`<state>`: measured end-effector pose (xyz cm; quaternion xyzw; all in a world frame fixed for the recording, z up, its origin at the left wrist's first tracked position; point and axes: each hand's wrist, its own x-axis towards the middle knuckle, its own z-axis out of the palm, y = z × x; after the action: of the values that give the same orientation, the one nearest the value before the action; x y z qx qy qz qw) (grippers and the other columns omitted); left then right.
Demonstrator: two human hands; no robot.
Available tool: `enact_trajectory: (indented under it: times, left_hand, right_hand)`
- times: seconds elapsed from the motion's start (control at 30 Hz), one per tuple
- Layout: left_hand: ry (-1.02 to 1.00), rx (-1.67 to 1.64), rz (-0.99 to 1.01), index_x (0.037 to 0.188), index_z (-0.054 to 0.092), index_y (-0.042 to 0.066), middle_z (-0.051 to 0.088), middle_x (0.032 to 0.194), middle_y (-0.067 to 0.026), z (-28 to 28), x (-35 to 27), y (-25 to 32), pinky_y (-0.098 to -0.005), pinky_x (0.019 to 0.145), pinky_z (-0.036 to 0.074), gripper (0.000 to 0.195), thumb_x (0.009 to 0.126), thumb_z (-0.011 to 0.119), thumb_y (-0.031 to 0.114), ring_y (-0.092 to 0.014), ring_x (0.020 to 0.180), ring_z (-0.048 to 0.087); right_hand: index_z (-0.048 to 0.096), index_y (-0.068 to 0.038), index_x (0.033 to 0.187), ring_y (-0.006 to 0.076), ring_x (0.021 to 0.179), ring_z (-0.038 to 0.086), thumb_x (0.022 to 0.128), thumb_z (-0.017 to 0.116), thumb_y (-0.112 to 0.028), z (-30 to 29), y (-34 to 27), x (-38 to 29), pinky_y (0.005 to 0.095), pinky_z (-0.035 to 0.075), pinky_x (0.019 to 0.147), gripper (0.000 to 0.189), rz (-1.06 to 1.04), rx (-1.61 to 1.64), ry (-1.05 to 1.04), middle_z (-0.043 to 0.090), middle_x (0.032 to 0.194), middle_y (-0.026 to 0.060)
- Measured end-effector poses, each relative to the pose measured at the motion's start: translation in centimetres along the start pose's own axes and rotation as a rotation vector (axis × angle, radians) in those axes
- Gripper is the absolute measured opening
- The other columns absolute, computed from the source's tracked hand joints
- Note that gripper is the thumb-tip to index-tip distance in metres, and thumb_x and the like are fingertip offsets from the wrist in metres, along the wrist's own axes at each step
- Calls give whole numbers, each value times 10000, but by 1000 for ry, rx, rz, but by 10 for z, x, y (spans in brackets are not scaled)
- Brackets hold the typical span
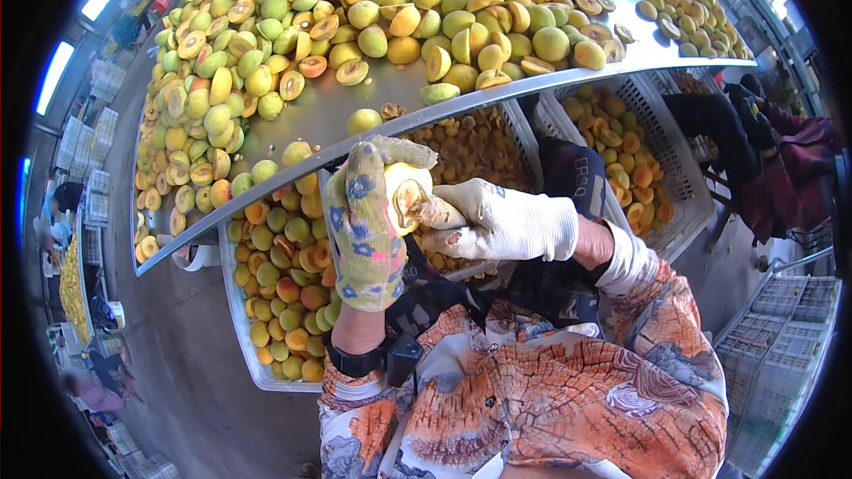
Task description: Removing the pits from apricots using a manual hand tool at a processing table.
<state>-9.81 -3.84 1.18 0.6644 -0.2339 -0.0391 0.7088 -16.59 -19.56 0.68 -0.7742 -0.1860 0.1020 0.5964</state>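
Observation:
My left hand (366, 226), in a flowered fabric glove, grips a halved yellow stone fruit (406, 189) with its cut face towards my right hand. My right hand (506, 218), in a white knit glove with a worn spot, is closed on a tool whose wrapped or stained shaft (439, 211) meets the middle of that cut face. The tool's tip is only partly visible, with a curved metal loop seeming to sit in the flesh. Both hands are just below the metal table edge, above a crate (526, 140) of fruit stones and scraps.
The metal-topped table (393, 90) ahead bears heaps of halved fruit. A white crate (233, 319) of fruit halves stands at the left, another (685, 166) at the right. A co-worker (785, 166) sits at the far right, near stacked crates (772, 359).

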Motion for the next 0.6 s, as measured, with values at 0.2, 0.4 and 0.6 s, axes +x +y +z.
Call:
enact_trajectory:
  times: [0.2, 0.4, 0.6]
  left_hand:
    - [-119, 161, -9, 886, 681, -10, 693, 850, -87, -2, 4, 7, -282, 742, 497, 511, 1010, 389, 390, -150, 781, 630]
    - [153, 36, 125, 870, 670, -20, 680, 882, -86, 14, -3, -5, -293, 743, 475, 522, 992, 398, 408, -165, 803, 616]
    - [-151, 294, 240, 1239, 522, -9, 652, 1014, -118, -4, 5, -10, -338, 842, 473, 486, 966, 515, 393, -229, 887, 614]
  right_hand:
    - [572, 4, 994, 144, 639, 577, 929, 593, -281, 7, 8, -2, 312, 476, 609, 293, 85, 97, -18, 607, 731, 75]
    - [561, -38, 1004, 67, 496, 498, 951, 541, -380, 9, -5, -1, 232, 399, 442, 347, 254, 376, -49, 526, 639, -11]
    - [525, -125, 815, 42, 446, 395, 952, 550, -355, 16, 4, -11, 213, 308, 394, 270, 395, 900, -205, 427, 581, -59]
